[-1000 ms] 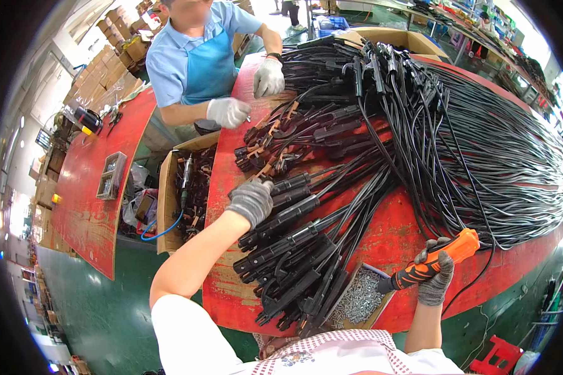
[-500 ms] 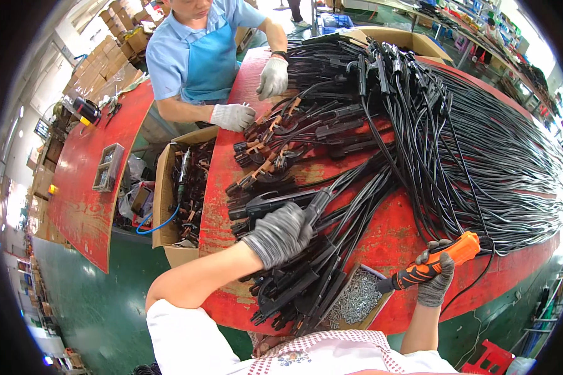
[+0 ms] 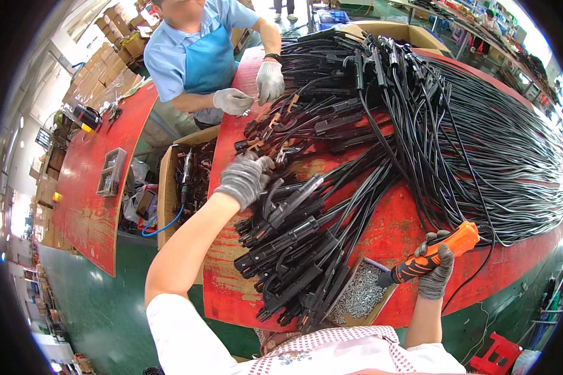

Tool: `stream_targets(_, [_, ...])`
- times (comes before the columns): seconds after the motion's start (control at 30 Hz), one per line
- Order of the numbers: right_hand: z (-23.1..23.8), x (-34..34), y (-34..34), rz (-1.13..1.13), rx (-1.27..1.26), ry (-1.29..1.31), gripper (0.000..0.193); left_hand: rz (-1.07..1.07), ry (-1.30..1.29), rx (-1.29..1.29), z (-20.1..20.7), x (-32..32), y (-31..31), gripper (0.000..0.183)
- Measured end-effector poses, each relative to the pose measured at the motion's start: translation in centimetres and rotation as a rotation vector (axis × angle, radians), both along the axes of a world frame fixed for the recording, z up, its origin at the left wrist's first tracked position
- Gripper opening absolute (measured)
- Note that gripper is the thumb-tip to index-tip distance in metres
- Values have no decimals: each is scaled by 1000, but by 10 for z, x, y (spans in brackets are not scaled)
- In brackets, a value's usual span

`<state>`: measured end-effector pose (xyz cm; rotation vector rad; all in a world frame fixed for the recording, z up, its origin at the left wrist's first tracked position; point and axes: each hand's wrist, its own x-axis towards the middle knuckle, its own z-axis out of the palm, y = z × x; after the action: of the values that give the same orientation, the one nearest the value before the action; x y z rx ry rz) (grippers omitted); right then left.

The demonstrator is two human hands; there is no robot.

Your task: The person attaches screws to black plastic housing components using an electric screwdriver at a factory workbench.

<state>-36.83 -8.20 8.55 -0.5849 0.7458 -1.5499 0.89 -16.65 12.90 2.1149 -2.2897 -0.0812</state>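
My left hand (image 3: 244, 178), in a grey knit glove, reaches over a heap of black clamp handles with cables (image 3: 294, 250) on a red table (image 3: 394, 231); its fingers curl onto the top clamps near the table's left edge. An orange and black electric screwdriver (image 3: 435, 253) is gripped in my gloved right hand (image 3: 435, 275), tip pointing left toward a small tray of silver screws (image 3: 360, 294).
Across the table a person in a blue shirt and apron handles copper-coloured parts (image 3: 275, 128) with gloved hands (image 3: 250, 90). A long mass of black cables (image 3: 481, 144) covers the table's right. A cardboard box of parts (image 3: 184, 181) stands at the left, beside another red bench (image 3: 100, 187).
My left hand swung down toward me and then back up to the clamps at the table's left edge. The right hand with the screwdriver stayed put.
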Motion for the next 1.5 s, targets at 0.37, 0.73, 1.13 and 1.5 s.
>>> stream_targets(0.37, [-2, 9, -4, -27, 26, -5, 37, -235, -179, 220, -66, 22, -52, 51])
stream_targets(0.73, [2, 20, -14, 18, 34, 20, 37, -321, -218, -307, -71, 54, -57, 31])
stream_targets(1.13, [-1, 16, -8, 25, 37, 33, 39, 193, 104, -250, -98, 101, -88, 66])
stream_targets(1.5, [0, 23, -10, 43, 43, -2, 36, 737, 17, 189, -119, 67, -41, 79])
